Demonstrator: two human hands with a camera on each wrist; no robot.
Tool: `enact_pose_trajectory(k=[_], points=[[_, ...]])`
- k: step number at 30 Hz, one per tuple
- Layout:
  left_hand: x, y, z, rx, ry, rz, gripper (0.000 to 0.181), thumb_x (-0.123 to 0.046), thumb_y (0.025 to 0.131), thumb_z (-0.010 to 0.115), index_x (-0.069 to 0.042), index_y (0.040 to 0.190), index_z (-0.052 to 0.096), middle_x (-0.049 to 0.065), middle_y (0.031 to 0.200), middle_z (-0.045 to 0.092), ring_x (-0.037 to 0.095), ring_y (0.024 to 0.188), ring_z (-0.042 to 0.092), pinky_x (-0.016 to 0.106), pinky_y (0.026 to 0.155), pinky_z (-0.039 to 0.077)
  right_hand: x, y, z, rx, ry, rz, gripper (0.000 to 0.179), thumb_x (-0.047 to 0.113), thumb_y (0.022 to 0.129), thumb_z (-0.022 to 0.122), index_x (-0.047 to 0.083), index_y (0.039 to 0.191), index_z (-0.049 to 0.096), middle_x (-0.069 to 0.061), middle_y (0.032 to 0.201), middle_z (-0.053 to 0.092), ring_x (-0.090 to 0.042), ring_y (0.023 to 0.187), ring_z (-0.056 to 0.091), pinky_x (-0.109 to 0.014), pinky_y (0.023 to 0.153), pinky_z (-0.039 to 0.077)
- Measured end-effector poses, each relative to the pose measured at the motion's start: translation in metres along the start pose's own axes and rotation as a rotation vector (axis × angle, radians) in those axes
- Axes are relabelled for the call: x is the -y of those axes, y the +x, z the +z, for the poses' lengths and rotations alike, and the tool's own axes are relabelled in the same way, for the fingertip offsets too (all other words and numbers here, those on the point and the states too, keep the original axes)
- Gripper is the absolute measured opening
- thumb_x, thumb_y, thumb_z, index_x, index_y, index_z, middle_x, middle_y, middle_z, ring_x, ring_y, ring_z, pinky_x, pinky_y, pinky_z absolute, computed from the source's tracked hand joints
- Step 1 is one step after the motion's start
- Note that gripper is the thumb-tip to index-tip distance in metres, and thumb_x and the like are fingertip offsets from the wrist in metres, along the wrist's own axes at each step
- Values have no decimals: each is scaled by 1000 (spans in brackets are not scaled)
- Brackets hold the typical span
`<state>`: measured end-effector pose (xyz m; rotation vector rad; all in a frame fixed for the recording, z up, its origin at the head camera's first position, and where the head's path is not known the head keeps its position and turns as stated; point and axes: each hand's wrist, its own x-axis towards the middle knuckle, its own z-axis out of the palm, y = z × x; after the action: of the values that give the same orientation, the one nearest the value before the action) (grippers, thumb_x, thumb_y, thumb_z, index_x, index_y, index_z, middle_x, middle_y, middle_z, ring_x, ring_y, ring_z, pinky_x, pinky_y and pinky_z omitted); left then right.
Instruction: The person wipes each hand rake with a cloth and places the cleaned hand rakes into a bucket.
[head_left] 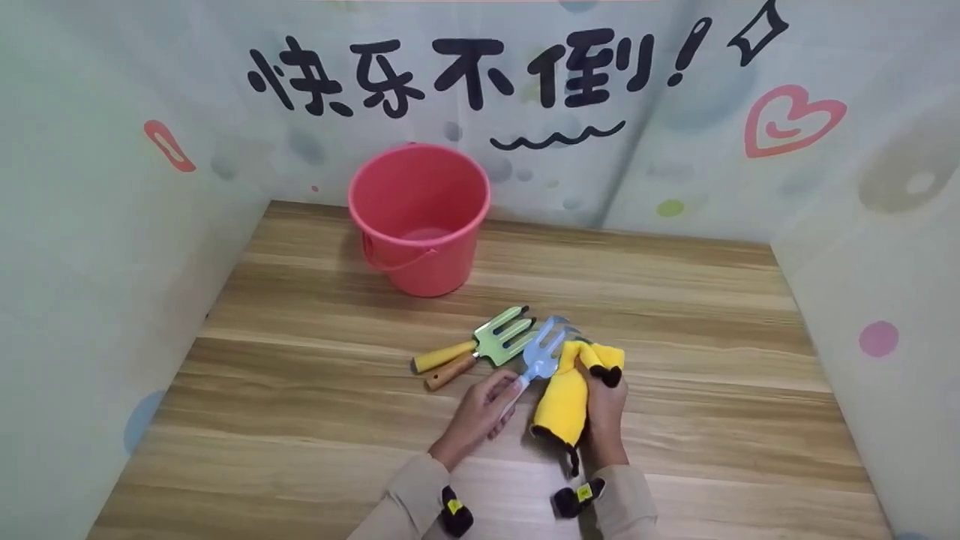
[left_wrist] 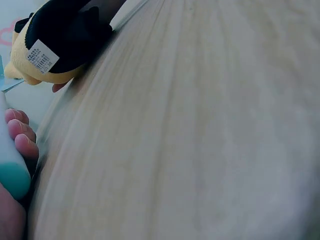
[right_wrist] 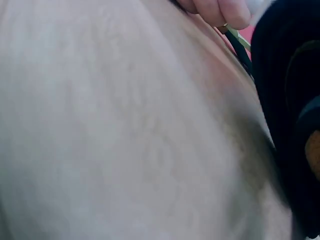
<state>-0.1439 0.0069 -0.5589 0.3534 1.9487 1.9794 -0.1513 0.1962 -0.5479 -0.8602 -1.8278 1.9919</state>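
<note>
My left hand grips the pale handle of a light-blue garden hand fork, its head pointing up and away. The left wrist view shows the handle's teal end beside curled fingers. My right hand holds a yellow plush toy with black parts, close to the fork's head; some of its fingers are hidden by the toy. The toy's black back bears a white barcode label. Left of the blue fork lies a green garden fork with dark tips.
A yellow handle and a brown wooden handle lie side by side at the green fork; which one belongs to it I cannot tell. A pink bucket stands at the back of the wood-grain table. Printed cloth walls enclose the table.
</note>
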Motion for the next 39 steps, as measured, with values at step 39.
enact_pose_trajectory(k=[39], points=[[-2, 3, 2, -17, -9, -55, 29, -32, 97, 49, -6, 110, 54, 10, 62, 53, 13, 42, 44, 23, 35, 39, 2, 0, -8, 423, 44, 59, 43, 12, 82, 70, -4, 115, 47, 0, 86, 60, -10, 77, 61, -23, 72, 53]])
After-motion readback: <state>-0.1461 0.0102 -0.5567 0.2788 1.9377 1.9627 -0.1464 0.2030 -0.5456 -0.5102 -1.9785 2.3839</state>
